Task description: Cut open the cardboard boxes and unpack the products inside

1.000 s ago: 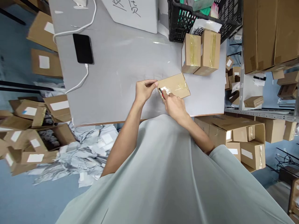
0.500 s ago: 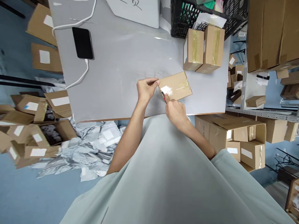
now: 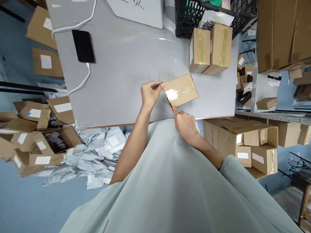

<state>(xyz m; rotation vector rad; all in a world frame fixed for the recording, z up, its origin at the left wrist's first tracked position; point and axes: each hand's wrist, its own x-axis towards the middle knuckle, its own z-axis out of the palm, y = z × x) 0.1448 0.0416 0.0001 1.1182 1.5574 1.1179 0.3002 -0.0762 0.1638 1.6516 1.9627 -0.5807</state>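
A small taped cardboard box (image 3: pixel 183 94) lies tilted on the table near its front edge, glare shining off the tape. At its upper left corner, the thumb and fingers of my left hand (image 3: pixel 151 93) are closed on the cardboard. My right hand (image 3: pixel 186 126) is at the lower left corner, curled around a utility knife (image 3: pixel 172 108) with the index finger stretched along it. Only a bit of red and a dark tip show; the palm hides the rest. A dark slit runs along the box's left end.
Two taped boxes (image 3: pixel 221 48) stand by a black crate (image 3: pixel 187 19) at the back right. A phone (image 3: pixel 84 46) on a white cable lies left, with a white panel (image 3: pixel 138 13) behind. Open cartons (image 3: pixel 53 139) and grey plastic bags (image 3: pixel 97 158) lie on the floor.
My right hand has drawn the knife down along the box's left end to the lower corner, toward me. The left hand keeps its hold on the upper corner.
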